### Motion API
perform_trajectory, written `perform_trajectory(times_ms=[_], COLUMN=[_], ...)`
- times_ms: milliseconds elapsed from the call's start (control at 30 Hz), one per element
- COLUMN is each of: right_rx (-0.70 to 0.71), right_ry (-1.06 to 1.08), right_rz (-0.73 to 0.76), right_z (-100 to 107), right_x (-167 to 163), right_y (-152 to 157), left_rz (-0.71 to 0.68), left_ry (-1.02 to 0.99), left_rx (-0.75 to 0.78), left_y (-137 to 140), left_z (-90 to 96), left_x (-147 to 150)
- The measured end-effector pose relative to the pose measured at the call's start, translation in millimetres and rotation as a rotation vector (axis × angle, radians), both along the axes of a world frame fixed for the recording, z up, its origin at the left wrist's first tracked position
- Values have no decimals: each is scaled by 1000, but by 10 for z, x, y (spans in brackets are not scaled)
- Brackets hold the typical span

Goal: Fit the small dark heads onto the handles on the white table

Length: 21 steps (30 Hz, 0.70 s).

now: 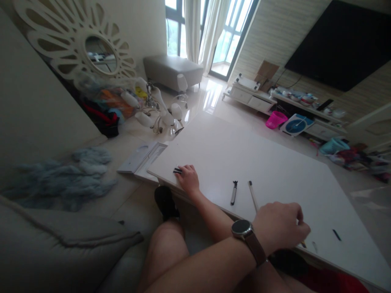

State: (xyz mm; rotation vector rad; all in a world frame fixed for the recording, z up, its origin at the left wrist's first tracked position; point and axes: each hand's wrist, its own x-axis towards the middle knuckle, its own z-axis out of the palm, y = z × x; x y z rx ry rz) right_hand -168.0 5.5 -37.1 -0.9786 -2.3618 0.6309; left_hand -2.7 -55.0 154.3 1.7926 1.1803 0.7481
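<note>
My arms cross over the white table (pixel 214 142). My left hand (pixel 279 226), with a watch (pixel 242 228) on its wrist, is above the table's near edge on the right, fingers curled into a pinch. A small pale bit shows between them, too small to name. My right hand (pixel 189 179) rests at the table's left corner, its fingers closed on a small black object (pixel 177 171), partly hidden. Between the hands lie a slim silver tool with a black head (pixel 234 193) and a pale stick with a dark tip (pixel 252 193), its lower end behind my left hand.
A short black strip (pixel 336 235) and a small clear piece (pixel 315 246) lie on the table's right. An open flat box (pixel 142 160) is on the floor by the left corner. Beyond are a chandelier (pixel 160 110), a grey bench (pixel 172 71) and a pink basket (pixel 275 119).
</note>
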Motion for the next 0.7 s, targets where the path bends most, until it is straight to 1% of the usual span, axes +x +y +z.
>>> perform_trajectory(times_ms=[300, 700], right_rx=[40, 41], right_ry=[-21, -15], right_rz=[17, 24], right_z=[31, 35], right_x=[6, 10], right_y=[-16, -21], left_rz=[-3, 28], left_ry=[-3, -22], left_rx=[-12, -6], left_y=[-3, -6], left_z=[8, -4], left_x=[-11, 0])
